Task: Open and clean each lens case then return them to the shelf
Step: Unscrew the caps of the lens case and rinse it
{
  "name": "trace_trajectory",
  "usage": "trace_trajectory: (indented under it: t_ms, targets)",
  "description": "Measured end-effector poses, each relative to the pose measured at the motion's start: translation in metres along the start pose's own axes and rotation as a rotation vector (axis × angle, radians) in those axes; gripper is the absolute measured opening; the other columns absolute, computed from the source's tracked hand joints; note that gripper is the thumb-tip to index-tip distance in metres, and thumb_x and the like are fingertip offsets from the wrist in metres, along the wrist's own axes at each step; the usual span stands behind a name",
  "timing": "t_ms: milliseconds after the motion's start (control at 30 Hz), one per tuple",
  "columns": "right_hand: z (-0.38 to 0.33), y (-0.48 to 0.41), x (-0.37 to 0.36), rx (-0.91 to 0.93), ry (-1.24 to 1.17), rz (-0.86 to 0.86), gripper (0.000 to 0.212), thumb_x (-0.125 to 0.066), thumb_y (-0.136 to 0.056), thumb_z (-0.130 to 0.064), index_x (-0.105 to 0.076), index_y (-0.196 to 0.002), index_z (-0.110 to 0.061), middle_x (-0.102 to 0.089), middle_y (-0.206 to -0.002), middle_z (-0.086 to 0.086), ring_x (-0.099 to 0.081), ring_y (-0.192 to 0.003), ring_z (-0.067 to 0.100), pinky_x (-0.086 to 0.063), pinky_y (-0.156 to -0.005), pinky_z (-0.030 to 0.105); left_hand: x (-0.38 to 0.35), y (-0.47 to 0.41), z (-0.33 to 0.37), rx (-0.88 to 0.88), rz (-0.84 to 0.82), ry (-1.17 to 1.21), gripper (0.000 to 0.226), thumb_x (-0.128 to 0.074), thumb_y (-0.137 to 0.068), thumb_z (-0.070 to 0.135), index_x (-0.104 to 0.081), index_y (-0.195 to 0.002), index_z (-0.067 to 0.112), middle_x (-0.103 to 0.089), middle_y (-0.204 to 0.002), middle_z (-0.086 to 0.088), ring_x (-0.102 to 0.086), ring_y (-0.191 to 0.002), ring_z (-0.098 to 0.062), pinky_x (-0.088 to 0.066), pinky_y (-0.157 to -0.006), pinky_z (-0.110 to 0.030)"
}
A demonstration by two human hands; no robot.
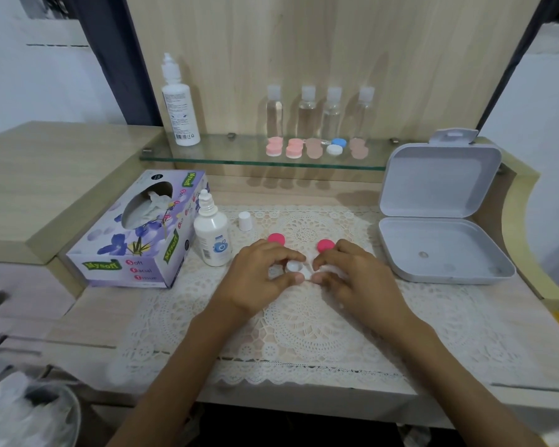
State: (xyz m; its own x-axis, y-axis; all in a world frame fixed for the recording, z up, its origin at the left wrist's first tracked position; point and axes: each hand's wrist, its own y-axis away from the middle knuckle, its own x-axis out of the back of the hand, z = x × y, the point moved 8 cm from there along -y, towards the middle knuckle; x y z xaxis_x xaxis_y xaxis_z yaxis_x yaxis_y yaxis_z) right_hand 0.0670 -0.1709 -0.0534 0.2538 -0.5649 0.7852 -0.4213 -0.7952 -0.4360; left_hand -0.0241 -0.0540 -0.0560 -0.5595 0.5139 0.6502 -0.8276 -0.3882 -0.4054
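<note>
Case opened, wipe judged under way.
The lens case [295, 267] is pinched in the curled left hand [259, 275] and steadied low over the lace mat [304, 317]. Its pink caps [276, 238] are parked just behind, so the wells are exposed. The right hand [359, 279] is curled round a white wad [331, 269], seemingly tissue, held against the case. Other cases are left on the glass shelf [226, 159].

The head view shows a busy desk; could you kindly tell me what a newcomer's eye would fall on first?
The left hand and right hand meet mid-frame over the lace mat, both pinching a white lens case, with two pink caps lying just behind them. Next come the row of pastel lens cases and clear bottles on the glass shelf behind, and the open grey box at right.
</note>
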Motion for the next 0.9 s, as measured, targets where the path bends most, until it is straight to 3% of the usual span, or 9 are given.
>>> trace_trajectory:
  t_ms: [67, 133, 333, 433, 567, 667, 900]
  targets:
    - [-0.002, -0.001, -0.002, 0.017, -0.008, -0.016, 0.011, -0.068, -0.085, -0.026, -0.065, -0.094, -0.02, -0.053, -0.092, -0.014, -0.05, -0.086, 0.01, -0.035, -0.062, 0.018, 0.0, 0.0, -0.001, 0.001, 0.001, 0.011, 0.028, -0.079, -0.075, 0.022, -0.074, -0.102, 0.023, -0.07, -0.097, 0.012, -0.058, -0.092, -0.005, -0.048, -0.085, -0.032]
    - [-0.005, -0.001, -0.005, 0.039, -0.004, -0.028, 0.009, -0.067, -0.085, -0.022, -0.06, -0.09, -0.017, -0.05, -0.087, -0.015, -0.045, -0.081, 0.009, -0.033, -0.06, 0.02, -0.001, 0.0, -0.002, 0.005, -0.004, 0.026, 0.028, -0.079, -0.074, 0.022, -0.074, -0.102, 0.024, -0.07, -0.096, 0.011, -0.059, -0.092, -0.005, -0.049, -0.084, -0.033]
    - [0.003, 0.002, -0.002, -0.053, -0.126, 0.018, 0.023, -0.072, -0.081, -0.026, -0.057, -0.096, -0.017, -0.063, -0.098, -0.004, -0.056, -0.087, 0.015, -0.045, -0.072, 0.03, -0.001, 0.0, -0.003, 0.018, -0.001, 0.035, 0.03, -0.08, -0.074, 0.022, -0.074, -0.103, 0.025, -0.069, -0.096, 0.013, -0.059, -0.092, -0.002, -0.05, -0.085, -0.033]
    - [-0.005, 0.004, -0.001, 0.03, -0.023, 0.045, 0.019, -0.07, -0.084, -0.03, -0.063, -0.095, -0.016, -0.062, -0.096, -0.004, -0.057, -0.084, 0.015, -0.047, -0.068, 0.031, 0.0, 0.0, -0.003, 0.02, 0.002, 0.044, 0.029, -0.08, -0.073, 0.021, -0.074, -0.101, 0.024, -0.07, -0.096, 0.012, -0.06, -0.091, -0.003, -0.05, -0.085, -0.032]
    - [-0.011, 0.006, 0.001, 0.063, 0.062, 0.063, 0.015, -0.07, -0.083, -0.024, -0.068, -0.097, -0.018, -0.064, -0.108, -0.006, -0.063, -0.082, 0.017, -0.051, -0.061, 0.032, 0.0, 0.0, -0.005, 0.035, -0.002, 0.053, 0.028, -0.08, -0.073, 0.022, -0.074, -0.101, 0.025, -0.07, -0.096, 0.013, -0.059, -0.093, -0.004, -0.049, -0.086, -0.031]
    - [-0.013, 0.004, 0.002, 0.079, 0.088, 0.06, 0.014, -0.07, -0.081, -0.018, -0.069, -0.094, -0.019, -0.066, -0.102, -0.006, -0.064, -0.073, 0.019, -0.05, -0.054, 0.031, 0.0, 0.0, -0.005, 0.037, -0.002, 0.048, 0.029, -0.081, -0.073, 0.022, -0.074, -0.101, 0.025, -0.07, -0.096, 0.013, -0.059, -0.094, -0.003, -0.049, -0.086, -0.031]
    - [-0.01, -0.001, 0.0, 0.076, 0.038, 0.04, 0.014, -0.071, -0.078, -0.009, -0.066, -0.089, -0.016, -0.064, -0.088, -0.006, -0.058, -0.067, 0.018, -0.046, -0.054, 0.029, -0.001, 0.0, -0.005, 0.036, -0.001, 0.046, 0.029, -0.081, -0.072, 0.022, -0.074, -0.1, 0.026, -0.07, -0.094, 0.014, -0.059, -0.091, -0.003, -0.05, -0.084, -0.031]
